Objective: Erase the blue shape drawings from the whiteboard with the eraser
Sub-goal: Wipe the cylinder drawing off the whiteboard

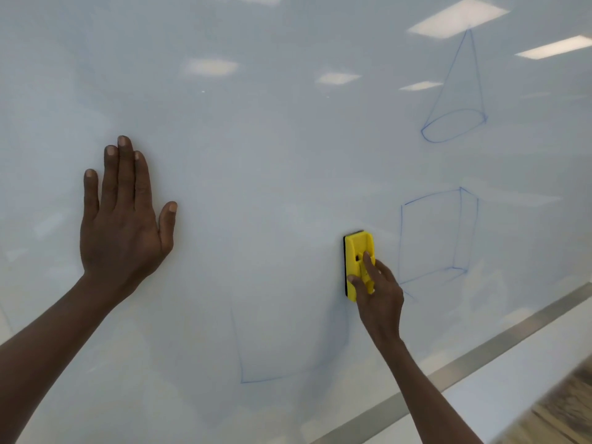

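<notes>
Head view looks at a glossy whiteboard (pixel 256 139) that fills nearly the whole picture, with ceiling lights mirrored in its upper part. Of the two hands, the left hand (pixel 123 216) lies flat against the board at the left, fingers straight and close together, thumb spread to the side, holding nothing. The right hand (pixel 378 293) grips a yellow eraser (pixel 358 262) low and right of centre: the thumb sits on its left edge and the fingers curl over its raised back. The eraser stands upright with its dark pad side against the board.

Blue drawings show on the right. A cone (pixel 456 100) is drawn high up, its tip among the light reflections. Below it is a cube (pixel 437 235), just beside the eraser on its right; its lower left lines look faint, perhaps smudged, though glare makes that hard to judge. Below and left of the eraser are a thin blue corner line (pixel 253 379) and pale streaks above it. A metal frame strip (pixel 480 354) runs diagonally along the board's lower right edge.
</notes>
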A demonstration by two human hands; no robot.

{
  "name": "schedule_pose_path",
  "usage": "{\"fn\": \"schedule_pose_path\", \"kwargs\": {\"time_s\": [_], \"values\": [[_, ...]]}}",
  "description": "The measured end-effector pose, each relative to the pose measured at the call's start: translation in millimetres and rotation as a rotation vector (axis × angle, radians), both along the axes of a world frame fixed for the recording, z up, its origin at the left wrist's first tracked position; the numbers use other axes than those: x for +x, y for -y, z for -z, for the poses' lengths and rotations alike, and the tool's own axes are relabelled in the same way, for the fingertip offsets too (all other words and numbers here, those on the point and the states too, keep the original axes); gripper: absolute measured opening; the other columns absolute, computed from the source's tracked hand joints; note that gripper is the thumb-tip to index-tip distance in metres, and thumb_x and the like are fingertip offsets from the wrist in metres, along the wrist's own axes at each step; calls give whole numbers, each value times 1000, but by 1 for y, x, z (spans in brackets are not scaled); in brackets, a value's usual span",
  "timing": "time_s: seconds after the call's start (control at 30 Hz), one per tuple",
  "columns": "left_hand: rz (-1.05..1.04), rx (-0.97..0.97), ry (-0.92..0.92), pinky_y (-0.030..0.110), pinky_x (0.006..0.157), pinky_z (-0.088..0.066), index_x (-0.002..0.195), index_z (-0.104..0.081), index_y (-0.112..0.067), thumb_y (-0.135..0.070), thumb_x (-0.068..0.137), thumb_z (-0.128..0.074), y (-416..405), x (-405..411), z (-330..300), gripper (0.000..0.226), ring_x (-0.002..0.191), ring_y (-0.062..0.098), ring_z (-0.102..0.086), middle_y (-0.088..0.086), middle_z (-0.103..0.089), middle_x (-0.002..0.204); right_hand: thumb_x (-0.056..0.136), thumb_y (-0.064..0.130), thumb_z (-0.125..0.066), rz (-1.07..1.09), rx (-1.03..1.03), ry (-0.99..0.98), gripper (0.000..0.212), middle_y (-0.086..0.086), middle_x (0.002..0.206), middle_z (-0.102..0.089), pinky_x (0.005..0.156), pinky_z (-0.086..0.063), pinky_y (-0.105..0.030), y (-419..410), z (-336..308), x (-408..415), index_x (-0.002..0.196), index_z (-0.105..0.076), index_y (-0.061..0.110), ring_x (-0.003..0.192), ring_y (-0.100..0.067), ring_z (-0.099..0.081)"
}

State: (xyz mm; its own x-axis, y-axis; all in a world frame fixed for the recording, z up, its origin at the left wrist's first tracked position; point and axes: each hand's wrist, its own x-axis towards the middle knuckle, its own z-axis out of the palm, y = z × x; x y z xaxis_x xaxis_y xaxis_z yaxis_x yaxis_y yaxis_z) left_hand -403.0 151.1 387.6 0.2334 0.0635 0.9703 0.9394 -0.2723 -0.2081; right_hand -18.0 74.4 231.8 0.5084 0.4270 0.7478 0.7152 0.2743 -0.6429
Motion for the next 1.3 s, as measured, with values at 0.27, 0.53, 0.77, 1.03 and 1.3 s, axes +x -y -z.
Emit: {"fn": "schedule_pose_path", "kwargs": {"time_s": [0.27,0.53,0.77,1.03,1.3], "values": [[8,-23,-8,44,132,5,168,1,-6,-44,112,-27,3,-1,0,74,164,27,2,9,9,176,88,20,-74,44,1,189,55,-13,133,-61,85,-53,-43,-1,-38,-5,139,-56,21,111,-34,-60],[4,-26,-11,43,132,7,168,2,-6,-44,112,-28,4,0,0,74,164,26,4,9,10,175,86,14,-76,3,-106,89,57,-12,136,-59,89,-53,-45,9,49,-16,139,-57,19,111,-35,-59],[-13,-52,-6,43,132,8,168,2,-5,-43,112,-27,7,1,-1,74,164,24,8,15,5,176,83,9,-77,-31,-202,17,55,-11,134,-59,91,-49,-38,13,83,-12,135,-60,16,113,-34,-58],[-42,-52,7,48,133,0,167,-3,-2,-42,113,-28,14,4,-1,72,163,24,6,22,-5,175,88,15,-74,-9,-75,42,57,-18,128,-57,84,-53,-42,5,38,-45,141,-54,18,106,-34,-59],[-58,-73,6,43,132,5,167,-4,-2,-46,112,-27,19,7,2,74,164,31,-2,22,-5,175,94,29,-65,-71,14,163,56,-7,129,-47,75,-45,-28,3,7,-120,146,-44,30,107,-26,-52]]}}
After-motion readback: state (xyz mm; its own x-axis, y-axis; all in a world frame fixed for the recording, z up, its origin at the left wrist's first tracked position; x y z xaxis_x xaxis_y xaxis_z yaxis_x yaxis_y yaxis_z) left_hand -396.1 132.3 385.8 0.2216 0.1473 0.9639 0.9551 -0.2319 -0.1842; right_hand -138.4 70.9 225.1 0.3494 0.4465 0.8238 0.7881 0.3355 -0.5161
